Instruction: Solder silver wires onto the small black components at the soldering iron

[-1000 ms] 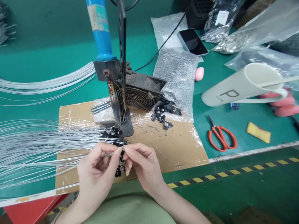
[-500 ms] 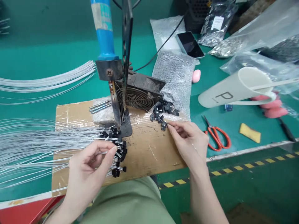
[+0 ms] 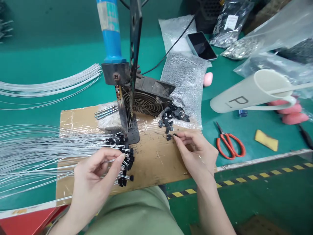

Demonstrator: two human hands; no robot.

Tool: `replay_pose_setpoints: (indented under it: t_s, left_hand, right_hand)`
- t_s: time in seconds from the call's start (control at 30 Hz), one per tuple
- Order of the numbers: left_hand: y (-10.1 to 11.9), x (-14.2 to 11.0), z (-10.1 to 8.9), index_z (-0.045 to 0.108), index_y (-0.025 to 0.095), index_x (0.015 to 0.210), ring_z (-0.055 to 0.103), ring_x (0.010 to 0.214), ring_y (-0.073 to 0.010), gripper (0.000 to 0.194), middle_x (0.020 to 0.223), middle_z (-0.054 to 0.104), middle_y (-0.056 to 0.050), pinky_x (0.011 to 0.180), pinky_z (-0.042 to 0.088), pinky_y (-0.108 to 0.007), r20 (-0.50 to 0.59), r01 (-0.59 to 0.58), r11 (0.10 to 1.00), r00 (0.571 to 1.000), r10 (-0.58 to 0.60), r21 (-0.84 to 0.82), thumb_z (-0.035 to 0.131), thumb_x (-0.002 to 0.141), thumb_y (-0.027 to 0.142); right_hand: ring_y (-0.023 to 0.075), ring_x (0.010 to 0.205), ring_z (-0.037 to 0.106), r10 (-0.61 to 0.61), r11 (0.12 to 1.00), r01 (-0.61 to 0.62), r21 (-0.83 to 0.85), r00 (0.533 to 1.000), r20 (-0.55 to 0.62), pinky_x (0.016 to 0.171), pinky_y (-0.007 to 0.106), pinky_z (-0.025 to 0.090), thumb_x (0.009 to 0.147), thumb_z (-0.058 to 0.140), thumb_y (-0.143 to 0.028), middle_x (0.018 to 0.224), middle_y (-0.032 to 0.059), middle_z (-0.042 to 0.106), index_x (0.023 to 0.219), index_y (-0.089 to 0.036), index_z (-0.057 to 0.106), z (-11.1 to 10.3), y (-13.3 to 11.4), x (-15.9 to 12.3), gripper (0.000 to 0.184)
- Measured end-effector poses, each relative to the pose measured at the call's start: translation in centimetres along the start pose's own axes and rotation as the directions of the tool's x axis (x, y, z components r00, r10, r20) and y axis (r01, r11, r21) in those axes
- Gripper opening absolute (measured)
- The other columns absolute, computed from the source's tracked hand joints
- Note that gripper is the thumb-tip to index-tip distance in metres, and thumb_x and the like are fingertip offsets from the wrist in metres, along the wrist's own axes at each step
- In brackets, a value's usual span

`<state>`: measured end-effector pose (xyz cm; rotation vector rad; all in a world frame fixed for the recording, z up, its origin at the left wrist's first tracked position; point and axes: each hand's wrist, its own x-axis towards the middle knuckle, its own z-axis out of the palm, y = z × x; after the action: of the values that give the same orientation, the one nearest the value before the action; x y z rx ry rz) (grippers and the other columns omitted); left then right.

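My left hand (image 3: 97, 176) pinches a thin white wire (image 3: 111, 160) from the fan of wires (image 3: 36, 153) spread across the left of the cardboard sheet (image 3: 156, 160). Several wire ends beside it carry small black parts (image 3: 126, 160). My right hand (image 3: 195, 151) is at the near edge of a loose pile of small black parts (image 3: 172, 116), with thumb and forefinger pinched on one black part (image 3: 175, 134). A blue-handled soldering iron (image 3: 111, 39) stands in a dark metal stand (image 3: 133, 98) just behind both hands.
A black fan (image 3: 146, 98) and bubble-wrap bags (image 3: 186, 81) lie behind the pile. To the right are red scissors (image 3: 230, 145), a yellow sponge (image 3: 266, 139), a white tube (image 3: 251, 91), a phone (image 3: 201, 45) and plastic bags (image 3: 269, 36). The bench edge has yellow-black tape (image 3: 244, 179).
My right hand left my left hand, reached right to the pile of black parts and pinched one. It has now drawn back slightly. My left hand keeps holding the wire.
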<state>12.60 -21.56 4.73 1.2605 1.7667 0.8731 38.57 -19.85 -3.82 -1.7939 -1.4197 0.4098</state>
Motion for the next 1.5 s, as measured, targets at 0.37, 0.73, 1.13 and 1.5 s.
replay_pose_setpoints:
  t_s: [0.37, 0.73, 1.13, 1.5]
  left_hand:
    - [-1.2, 0.6, -0.9, 0.074, 0.024, 0.087, 0.059, 0.062, -0.0109, 0.010, 0.078, 0.073, 0.001, 0.054, 0.040, -0.023, 0.097, -0.123, 0.989, 0.989, 0.115, 0.084, 0.072, 0.094, 0.031]
    - [0.5, 1.0, -1.1, 0.077, 0.023, 0.080, 0.068, 0.070, -0.0107, 0.008, 0.089, 0.078, -0.001, 0.059, 0.051, -0.015, 0.208, -0.048, 0.993, 0.976, 0.069, -0.106, 0.076, 0.088, 0.022]
    - [0.9, 1.2, -1.0, 0.076, 0.023, 0.079, 0.070, 0.075, -0.0102, 0.011, 0.090, 0.079, 0.000, 0.066, 0.053, -0.013, 0.248, 0.001, 0.988, 0.968, 0.037, -0.154, 0.076, 0.089, 0.019]
    - [0.3, 1.5, -0.7, 0.076, 0.022, 0.079, 0.071, 0.077, -0.0097, 0.011, 0.093, 0.078, 0.000, 0.069, 0.054, -0.013, 0.218, 0.002, 0.988, 0.975, 0.033, -0.155, 0.075, 0.089, 0.018]
  right_hand:
    - [0.0136, 0.053, 0.066, 0.192, 0.746, -0.269, 0.609, 0.963, 0.191, 0.051, 0.026, 0.059, 0.087, 0.084, -0.023, 0.069, -0.0004, 0.074, 0.085, -0.024, 0.083, 1.5, -7.2, -2.0, 0.003]
    - [0.0092, 0.040, 0.064, 0.179, 0.404, -0.560, 0.723, 0.823, 0.538, 0.041, 0.017, 0.055, 0.086, 0.085, -0.030, 0.061, -0.0019, 0.073, 0.082, -0.021, 0.080, 4.2, -10.6, -3.0, 0.011]
    - [0.0073, 0.040, 0.064, 0.158, 0.355, -0.601, 0.716, 0.793, 0.588, 0.042, 0.014, 0.054, 0.087, 0.085, -0.027, 0.060, -0.0030, 0.072, 0.082, -0.021, 0.080, 3.9, -10.8, -3.2, 0.008]
    - [0.0124, 0.063, 0.058, -0.033, 0.697, -0.253, 0.671, 0.924, 0.382, 0.059, 0.027, 0.051, 0.111, 0.046, -0.037, 0.078, 0.0000, 0.057, 0.117, -0.025, 0.079, 3.5, -9.5, -4.0, 0.036]
